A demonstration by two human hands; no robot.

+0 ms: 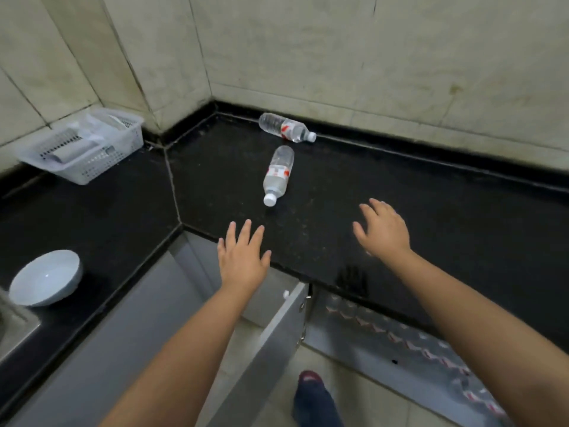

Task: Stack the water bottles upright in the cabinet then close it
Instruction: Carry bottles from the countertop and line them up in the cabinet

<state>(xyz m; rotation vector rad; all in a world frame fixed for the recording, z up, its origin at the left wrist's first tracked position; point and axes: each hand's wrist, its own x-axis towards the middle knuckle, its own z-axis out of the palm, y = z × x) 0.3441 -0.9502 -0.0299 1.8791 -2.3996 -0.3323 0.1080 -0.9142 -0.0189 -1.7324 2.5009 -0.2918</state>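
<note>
Progress: judged mid-task; two bottles lie on the counter [400, 192], neither in hand.
Near bottle [278, 174]: on its side, cap toward the person, just ahead of the left hand.
Far bottle [287, 127]: on its side by the back wall, cap to the right.
Left hand [241, 258]: fingers spread, empty, over the counter's front edge.
Right hand [383, 231]: fingers spread, empty, over the counter, well apart from the left.
Cabinet: door [277, 331] swung open below the counter; interior hidden from this view, so bottles inside cannot be told.
Adjacent panel [400, 343]: shiny, shows rows of red-labelled bottles, apparently reflected.
Remaining: both bottles to stand upright inside, then the door to shut.
Basket [83, 146]: white, perforated, far left; holds pale items, not identifiable.
Bowl [46, 277]: white, empty, near the sink [12, 325].
</note>
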